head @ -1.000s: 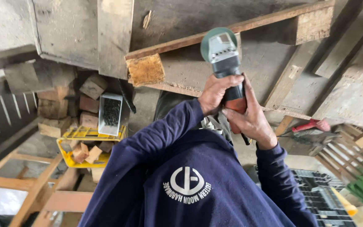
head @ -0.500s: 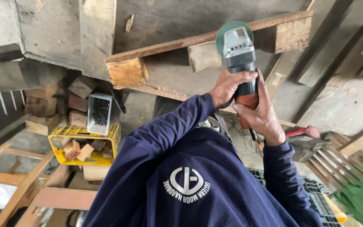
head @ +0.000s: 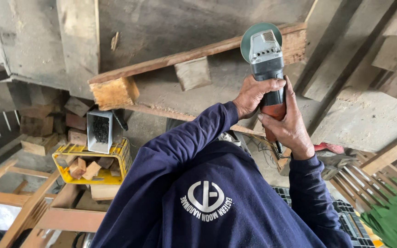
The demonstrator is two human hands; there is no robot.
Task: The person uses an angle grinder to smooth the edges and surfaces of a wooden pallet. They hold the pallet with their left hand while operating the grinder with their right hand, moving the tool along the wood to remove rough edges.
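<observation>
Both my hands are on the angle grinder (head: pixel 266 59), and it stands upright in front of me, the round green guard at the top, the grey head below it, the red and black body running down into my grip. My left hand (head: pixel 253 95) is wrapped round the dark middle of the body, fingers (head: pixel 272 84) curled across the front. My right hand (head: pixel 289 124) is clamped lower down on the red part, palm against the side, thumb pointing back toward my left. A dark cord (head: pixel 279 147) drops out just under my right wrist.

The guard sits right against the end of a long wooden plank (head: pixel 184 55) that runs across at a slant; whether the disc actually touches the wood, I can't tell from here. Under that plank hang two wood blocks, a pale one (head: pixel 114 93) at the left end and a greyer one (head: pixel 193 72) near the middle.

My navy sleeves (head: pixel 194 138) fill the lower view. Off to my left sits a yellow crate (head: pixel 116 158) with wood offcuts in it, and a small open box of dark nails (head: pixel 99 130) stands on its rim. Wooden frames (head: pixel 28 202) lie lower left, green slats (head: pixel 396 218) lower right.
</observation>
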